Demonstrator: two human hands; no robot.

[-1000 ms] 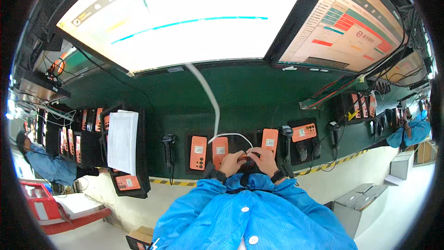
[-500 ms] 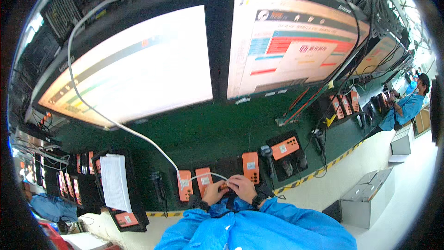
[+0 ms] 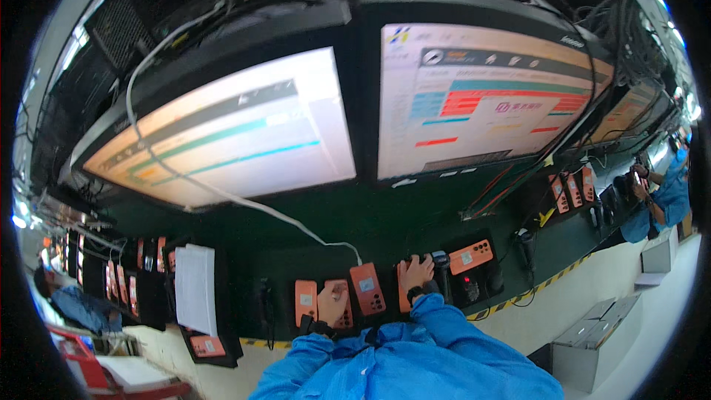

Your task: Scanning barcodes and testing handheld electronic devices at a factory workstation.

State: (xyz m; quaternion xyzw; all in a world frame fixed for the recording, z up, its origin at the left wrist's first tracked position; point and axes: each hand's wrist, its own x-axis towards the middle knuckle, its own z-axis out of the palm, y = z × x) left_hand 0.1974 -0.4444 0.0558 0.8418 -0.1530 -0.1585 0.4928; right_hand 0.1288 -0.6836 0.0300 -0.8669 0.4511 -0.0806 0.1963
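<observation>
Several orange phones lie back-up in a row on the green bench before me. My left hand [image 3: 332, 307] is closed over an orange phone [image 3: 341, 318], its fingers curled at the upper part. Further right, my right hand [image 3: 419, 272] grips another orange phone [image 3: 403, 298], covering part of its back. Between my hands lies a third orange phone [image 3: 366, 290], slightly tilted, with the white cable [image 3: 296, 224] running to its far end. One more orange phone [image 3: 304, 301] rests just left of my left hand. A handheld scanner [image 3: 442, 270] stands beside my right hand.
Two monitors [image 3: 222, 126] [image 3: 489, 104] rise behind the bench. At right are another orange phone [image 3: 471, 257] on a black mat and a second scanner [image 3: 524, 248]. White papers [image 3: 195, 289] lie left. A co-worker [image 3: 663, 200] handles something at far right; grey boxes [image 3: 596, 337] stand on the floor.
My hands have separated from a shared small grip near the bench edge and moved onto two phones. The cable's end has moved from them to the phone between. My view has tilted upward.
</observation>
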